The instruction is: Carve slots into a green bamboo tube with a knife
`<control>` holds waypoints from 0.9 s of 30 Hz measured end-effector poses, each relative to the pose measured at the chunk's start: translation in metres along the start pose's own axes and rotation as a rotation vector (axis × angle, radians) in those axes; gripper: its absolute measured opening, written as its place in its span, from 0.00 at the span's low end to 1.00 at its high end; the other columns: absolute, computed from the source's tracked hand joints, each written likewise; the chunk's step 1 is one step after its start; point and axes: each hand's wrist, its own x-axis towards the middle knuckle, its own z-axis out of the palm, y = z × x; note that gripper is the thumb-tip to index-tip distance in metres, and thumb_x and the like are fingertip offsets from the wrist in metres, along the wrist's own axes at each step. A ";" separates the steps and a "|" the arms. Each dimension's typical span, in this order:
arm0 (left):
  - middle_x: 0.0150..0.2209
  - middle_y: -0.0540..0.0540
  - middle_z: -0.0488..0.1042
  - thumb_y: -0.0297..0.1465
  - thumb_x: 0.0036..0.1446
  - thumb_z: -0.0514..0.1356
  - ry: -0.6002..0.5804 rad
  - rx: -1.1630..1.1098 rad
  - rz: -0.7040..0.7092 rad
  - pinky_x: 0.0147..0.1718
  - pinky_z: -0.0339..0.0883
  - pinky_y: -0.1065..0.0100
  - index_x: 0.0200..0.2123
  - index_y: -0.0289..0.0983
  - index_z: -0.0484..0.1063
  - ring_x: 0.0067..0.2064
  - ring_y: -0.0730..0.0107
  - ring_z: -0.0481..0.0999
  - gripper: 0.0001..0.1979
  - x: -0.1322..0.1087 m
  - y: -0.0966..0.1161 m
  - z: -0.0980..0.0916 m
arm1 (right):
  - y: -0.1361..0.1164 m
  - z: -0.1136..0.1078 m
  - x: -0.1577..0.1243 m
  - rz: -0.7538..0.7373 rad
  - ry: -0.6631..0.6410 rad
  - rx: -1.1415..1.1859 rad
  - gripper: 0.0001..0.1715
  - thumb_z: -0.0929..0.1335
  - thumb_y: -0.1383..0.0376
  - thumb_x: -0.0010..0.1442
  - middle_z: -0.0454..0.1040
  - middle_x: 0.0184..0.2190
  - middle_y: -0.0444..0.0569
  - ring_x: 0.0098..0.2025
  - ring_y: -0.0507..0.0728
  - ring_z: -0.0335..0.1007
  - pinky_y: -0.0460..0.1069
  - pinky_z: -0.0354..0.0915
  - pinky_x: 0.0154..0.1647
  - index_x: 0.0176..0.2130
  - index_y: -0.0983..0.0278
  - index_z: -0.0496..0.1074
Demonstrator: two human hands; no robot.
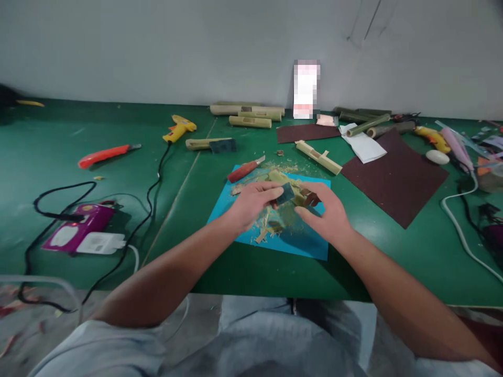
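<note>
My left hand [257, 201] pinches a small dark piece of sandpaper [285, 193] between thumb and fingers. Across from it, my right hand [328, 212] is half curled, thumb and index finger apart; its other fingers are in shade and I see nothing clearly gripped. Both hands are over a heap of pale green shavings [277, 178] on a blue sheet [310, 248]. A knife with a red handle [244, 171] lies at the sheet's upper left edge. Beyond the sheet is a notched bamboo piece [319, 157].
Bamboo pieces [250, 122] and a lit phone [305, 91] are along the wall. At left are an orange cutter [106, 155], a yellow glue gun [179, 128] and a purple power strip [84, 225] with cords. Brown sheets [396, 180] and another yellow glue gun [432, 139] occupy the right.
</note>
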 end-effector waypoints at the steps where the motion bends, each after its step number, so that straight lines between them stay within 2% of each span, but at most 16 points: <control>1: 0.28 0.47 0.76 0.39 0.51 0.68 -0.031 0.026 -0.003 0.29 0.66 0.69 0.32 0.35 0.81 0.27 0.73 0.70 0.12 -0.002 -0.001 0.000 | 0.000 0.000 0.000 -0.024 -0.018 0.005 0.26 0.72 0.60 0.59 0.73 0.45 0.48 0.37 0.54 0.70 0.53 0.71 0.40 0.57 0.54 0.69; 5: 0.26 0.48 0.75 0.39 0.53 0.67 -0.108 0.122 -0.013 0.29 0.65 0.68 0.32 0.36 0.81 0.27 0.73 0.70 0.11 -0.005 -0.002 0.001 | -0.001 0.000 -0.002 -0.078 -0.050 0.010 0.26 0.71 0.59 0.61 0.73 0.47 0.49 0.39 0.55 0.70 0.54 0.71 0.41 0.58 0.53 0.68; 11: 0.28 0.49 0.77 0.38 0.54 0.66 -0.148 0.183 -0.014 0.29 0.67 0.70 0.33 0.38 0.82 0.27 0.74 0.71 0.10 -0.010 -0.001 0.005 | -0.002 0.000 -0.002 -0.099 -0.061 -0.011 0.24 0.72 0.59 0.60 0.73 0.49 0.50 0.39 0.55 0.71 0.56 0.72 0.43 0.56 0.53 0.70; 18: 0.22 0.48 0.75 0.40 0.55 0.66 -0.108 0.147 0.006 0.29 0.70 0.69 0.29 0.36 0.79 0.25 0.72 0.73 0.12 -0.010 -0.002 0.005 | -0.004 0.001 -0.003 -0.047 -0.041 -0.031 0.30 0.73 0.57 0.57 0.72 0.49 0.50 0.37 0.54 0.71 0.54 0.72 0.39 0.57 0.53 0.67; 21: 0.25 0.47 0.77 0.40 0.52 0.68 -0.079 0.052 -0.018 0.29 0.71 0.68 0.29 0.35 0.77 0.26 0.71 0.73 0.13 -0.012 0.001 0.009 | -0.007 0.001 -0.005 -0.001 0.004 -0.088 0.32 0.74 0.57 0.55 0.71 0.49 0.50 0.37 0.54 0.71 0.54 0.71 0.39 0.56 0.54 0.66; 24: 0.25 0.48 0.76 0.40 0.52 0.67 -0.034 -0.022 -0.042 0.29 0.69 0.69 0.31 0.34 0.77 0.26 0.71 0.73 0.13 -0.016 0.003 0.013 | -0.010 0.003 -0.005 0.033 0.021 -0.138 0.33 0.75 0.59 0.53 0.70 0.52 0.51 0.36 0.54 0.72 0.55 0.72 0.39 0.56 0.54 0.65; 27: 0.22 0.50 0.73 0.39 0.52 0.67 0.001 0.031 -0.046 0.29 0.66 0.69 0.32 0.35 0.78 0.26 0.73 0.70 0.12 -0.018 0.003 0.017 | -0.013 0.005 -0.006 0.046 0.014 -0.183 0.32 0.73 0.60 0.54 0.69 0.54 0.52 0.35 0.54 0.72 0.55 0.72 0.38 0.56 0.54 0.65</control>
